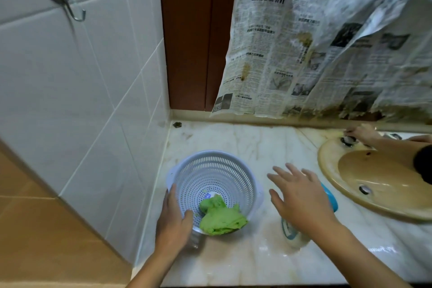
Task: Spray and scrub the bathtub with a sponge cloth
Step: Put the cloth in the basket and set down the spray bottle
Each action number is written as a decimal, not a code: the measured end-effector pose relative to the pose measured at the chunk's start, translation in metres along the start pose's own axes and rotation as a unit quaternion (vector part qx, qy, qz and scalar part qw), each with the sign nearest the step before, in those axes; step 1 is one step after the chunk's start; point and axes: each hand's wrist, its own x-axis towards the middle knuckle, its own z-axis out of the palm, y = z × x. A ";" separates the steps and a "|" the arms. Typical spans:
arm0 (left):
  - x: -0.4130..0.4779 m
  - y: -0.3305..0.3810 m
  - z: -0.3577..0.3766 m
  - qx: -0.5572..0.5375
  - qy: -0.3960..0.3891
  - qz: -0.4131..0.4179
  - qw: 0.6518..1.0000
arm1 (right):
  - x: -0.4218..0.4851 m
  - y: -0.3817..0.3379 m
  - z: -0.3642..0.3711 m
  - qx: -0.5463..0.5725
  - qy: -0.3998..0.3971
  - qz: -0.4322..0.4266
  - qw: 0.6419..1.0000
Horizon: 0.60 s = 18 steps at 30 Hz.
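– Green sponge cloth [221,217]: where's it at rn?
– Bunched in the bottom of the pale plastic colander [217,168], lower centre of frame, on the marble counter [233,262]. Left hand [174,220] grips the near rim, thumb inside, fingers curled round the outside.
– Other one?
– Right hand [301,196] is open, fingers spread, hovering over a bottle [292,237] w/ a blue top that lies on its side, just right of the colander. Can't tell if it's touching. Prob the spray, but the label's unreadable.
– So what could go wrong?
– Few things, imo. Bottle's lying down & the counter looks glossy, maybe wet, so a sloppy grab could send it rolling toward the sink [327,161] at right. Colander looks light; lifted by one rim it could tip & dump the cloth. Also someone else's hand [362,134] is at the tap fitting, right edge of frame, so reaching that way could bump arms.
– Tub?
– Not in view. Nothing sprayed or scrubbed afaict; looks like fetching the kit.
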 end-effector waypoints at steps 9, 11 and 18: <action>0.006 0.008 0.004 -0.015 -0.014 0.005 1.000 | -0.057 0.036 -0.002 0.399 0.055 0.410 0.818; 0.008 0.010 0.005 -0.018 -0.016 0.011 1.000 | -0.063 0.029 0.003 0.413 0.080 0.426 0.801; 0.014 0.010 0.003 0.003 -0.027 0.024 0.999 | -0.040 0.032 0.012 0.409 0.111 0.411 0.807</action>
